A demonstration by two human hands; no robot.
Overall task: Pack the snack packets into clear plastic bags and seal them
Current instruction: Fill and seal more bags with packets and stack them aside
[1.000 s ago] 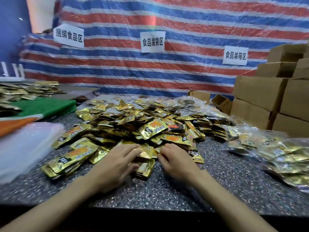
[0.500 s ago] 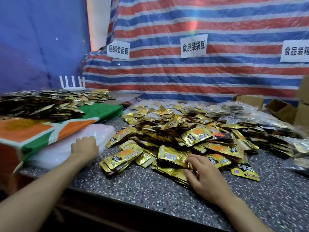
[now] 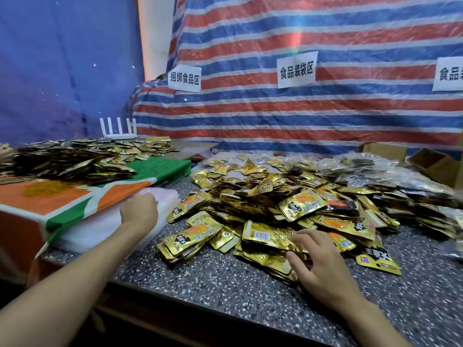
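A big heap of gold snack packets (image 3: 300, 204) covers the middle of the speckled table (image 3: 225, 284). My right hand (image 3: 323, 266) rests with spread fingers on a small stack of packets (image 3: 265, 236) at the heap's near edge, thumb against the stack's side. At the left lies a pile of clear plastic bags (image 3: 100, 229). My left hand (image 3: 139, 210) sits on top of that pile with its fingers curled, pinching the top bag at its far edge.
A raised surface under an orange, white and green cloth (image 3: 62, 199) at the left carries another heap of packets (image 3: 70, 159) and a white router (image 3: 117, 128). Filled clear bags (image 3: 363, 169) and open cardboard boxes (image 3: 436, 166) lie at the back right.
My left hand left the packets and moved left onto the plastic bag pile, where it now curls on the top bag. My right hand stayed on the small stack. The view swung left.
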